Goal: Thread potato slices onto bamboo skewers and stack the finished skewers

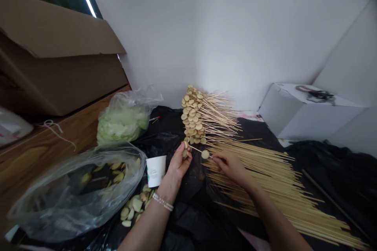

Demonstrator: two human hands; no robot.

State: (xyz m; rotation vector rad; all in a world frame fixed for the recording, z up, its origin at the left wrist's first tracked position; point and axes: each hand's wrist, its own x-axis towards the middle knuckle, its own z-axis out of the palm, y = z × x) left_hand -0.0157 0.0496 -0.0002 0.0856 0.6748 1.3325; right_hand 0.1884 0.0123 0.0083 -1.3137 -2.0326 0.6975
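Between my hands is a thin wooden skewer (194, 149) with a round potato slice (205, 154) threaded near its right part. My right hand (229, 166) pinches the skewer just right of that slice. My left hand (179, 160) is closed around potato slices (185, 145) at the skewer's left end. Just beyond, a stack of loaded skewers (193, 115) lies with slices to the left and bare sticks to the right. Many bare skewers (265, 176) spread under and beyond my right forearm. Loose potato slices (135, 206) lie beside my left forearm.
A white paper cup (156, 170) stands left of my left hand. Further left are an opened clear bag (73, 211) with slices and a bag of pale green vegetable pieces (123, 121). A cardboard box (64, 82) and a white box (294, 113) flank the black plastic sheet (188, 211).
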